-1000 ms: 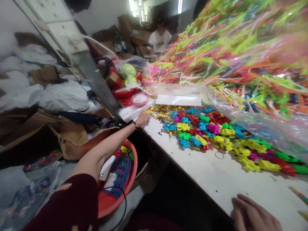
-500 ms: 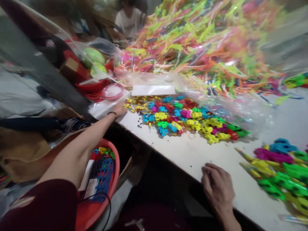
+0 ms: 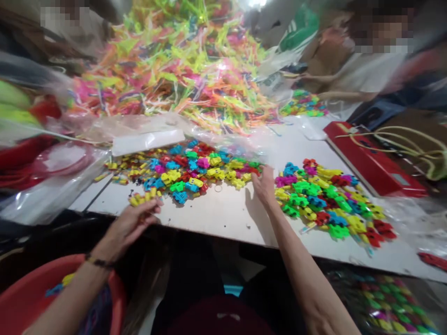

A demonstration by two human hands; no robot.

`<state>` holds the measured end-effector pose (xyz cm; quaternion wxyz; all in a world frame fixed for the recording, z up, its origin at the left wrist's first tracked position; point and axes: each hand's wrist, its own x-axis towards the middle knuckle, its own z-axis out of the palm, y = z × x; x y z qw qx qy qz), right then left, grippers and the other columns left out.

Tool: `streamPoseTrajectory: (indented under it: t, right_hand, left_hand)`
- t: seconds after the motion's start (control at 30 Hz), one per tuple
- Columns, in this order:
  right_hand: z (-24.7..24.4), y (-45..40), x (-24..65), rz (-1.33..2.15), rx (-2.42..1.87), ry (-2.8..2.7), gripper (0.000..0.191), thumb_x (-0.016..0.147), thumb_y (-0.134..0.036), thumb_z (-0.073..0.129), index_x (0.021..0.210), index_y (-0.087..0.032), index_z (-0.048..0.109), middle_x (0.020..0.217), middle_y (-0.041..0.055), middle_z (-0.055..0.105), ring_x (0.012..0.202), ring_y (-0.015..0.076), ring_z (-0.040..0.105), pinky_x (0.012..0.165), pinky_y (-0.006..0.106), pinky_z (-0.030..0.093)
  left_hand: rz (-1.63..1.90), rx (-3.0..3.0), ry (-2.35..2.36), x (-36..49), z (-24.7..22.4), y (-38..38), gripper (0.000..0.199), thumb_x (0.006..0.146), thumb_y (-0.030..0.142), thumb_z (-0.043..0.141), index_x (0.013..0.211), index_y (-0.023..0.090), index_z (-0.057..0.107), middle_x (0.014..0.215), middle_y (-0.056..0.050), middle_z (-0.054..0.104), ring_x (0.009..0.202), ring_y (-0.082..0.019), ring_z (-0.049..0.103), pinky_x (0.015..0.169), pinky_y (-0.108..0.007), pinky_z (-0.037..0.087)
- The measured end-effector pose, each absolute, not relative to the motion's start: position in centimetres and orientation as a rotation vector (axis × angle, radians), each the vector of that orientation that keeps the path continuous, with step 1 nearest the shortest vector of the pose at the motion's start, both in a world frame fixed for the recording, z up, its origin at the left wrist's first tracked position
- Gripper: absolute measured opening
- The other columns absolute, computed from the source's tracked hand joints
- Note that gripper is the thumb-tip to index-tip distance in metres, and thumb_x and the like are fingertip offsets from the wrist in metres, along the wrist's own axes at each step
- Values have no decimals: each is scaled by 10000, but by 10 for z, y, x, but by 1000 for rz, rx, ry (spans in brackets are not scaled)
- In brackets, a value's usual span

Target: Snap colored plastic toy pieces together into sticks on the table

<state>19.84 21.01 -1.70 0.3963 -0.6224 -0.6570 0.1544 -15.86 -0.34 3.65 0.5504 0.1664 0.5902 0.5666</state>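
Left hand [image 3: 136, 221] pinching small yellow pieces [image 3: 141, 197] at near left of toy pile [image 3: 190, 172]. Right hand [image 3: 264, 187] at pile's right end; can't tell whether it grips anything. Snug, light pinch best, so pieces sit bunched.

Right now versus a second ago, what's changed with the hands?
Left hand drew back toward the body, now holding small yellow pieces. Right hand moved forward to the right end of the toy pile. White board still lies behind that pile.
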Motion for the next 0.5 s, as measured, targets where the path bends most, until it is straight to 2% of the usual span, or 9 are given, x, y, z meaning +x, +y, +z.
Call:
streamPoseTrajectory:
  t: [0.1, 0.23, 0.33, 0.4, 0.5]
  right_hand:
    - [-17, 244, 181, 353, -1711, -1571, 441, 852, -339, 518, 1200, -69, 546, 1303, 277, 548, 1291, 380, 473, 1128, 610, 356]
    - [-28, 253, 156, 315, -1711, -1544, 497, 867, -355, 498, 1282, -82, 502, 1403, 287, 488, 1313, 380, 464, 1113, 587, 380]
    - [-38, 245, 132, 303, -1663, -1593, 532, 878, -358, 499, 1307, -43, 498, 1473, 327, 416, 1370, 397, 418, 1128, 577, 371]
    - [-41, 241, 118, 304, -1626, -1631, 544, 894, -356, 485, 1319, -17, 491, 1489, 349, 385, 1389, 411, 392, 1135, 602, 350]
    - [-35, 236, 115, 324, -1525, -1741, 513, 927, -375, 455, 1325, -55, 507, 1439, 306, 459, 1338, 386, 443, 1114, 615, 370]
  left_hand:
    - [1238, 306, 1151, -85, 29, -3, 411, 554, 240, 943, 825, 100, 668, 698, -15, 644, 526, -40, 497, 380, -99, 298]
    - [1163, 250, 994, -32, 14, 5, 523, 572, 274, 961, 963, 120, 651, 674, 8, 629, 497, -35, 482, 382, -94, 278]
    - [1204, 223, 1015, -26, 5, 18, 414, 642, 237, 921, 930, 118, 648, 677, -3, 642, 514, -54, 528, 393, -110, 325]
    - [1234, 220, 1073, -29, 2, 26, 289, 717, 205, 864, 901, 96, 668, 716, -41, 683, 562, -80, 598, 438, -136, 426]
    - [1216, 259, 1112, -31, 3, 34, 209, 781, 184, 805, 910, 47, 713, 822, -113, 739, 672, -122, 687, 567, -183, 553]
